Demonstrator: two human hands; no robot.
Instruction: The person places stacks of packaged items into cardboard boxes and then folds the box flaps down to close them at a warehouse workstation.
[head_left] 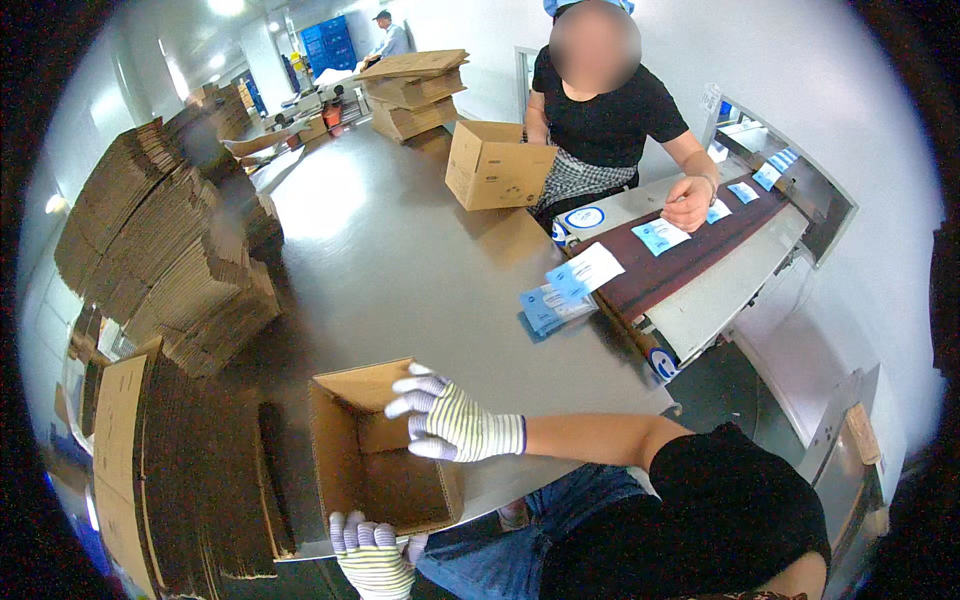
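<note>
An open-topped cardboard box (335, 450) stands at the table's near edge, its inside bare down to the brown bottom. My left hand (372, 558), in a striped knit glove, grips the near rim of this box with the fingertips over the edge. Above the box's right side is my right hand (450, 418), in a matching glove, with fingers spread and nothing held; whether it touches the rim I cannot tell. To the right, blue-and-white packets (548, 308) lie in an overlapping pile on the table at the conveyor's end.
A dark red conveyor belt (690, 265) carries more packets at the right. Beside it a co-worker (600, 120) reaches over the belt, another cardboard box (500, 168) close by. Flattened cartons are stacked at the left (165, 240), near left (195, 480) and far end (415, 90) of the metal table (370, 270).
</note>
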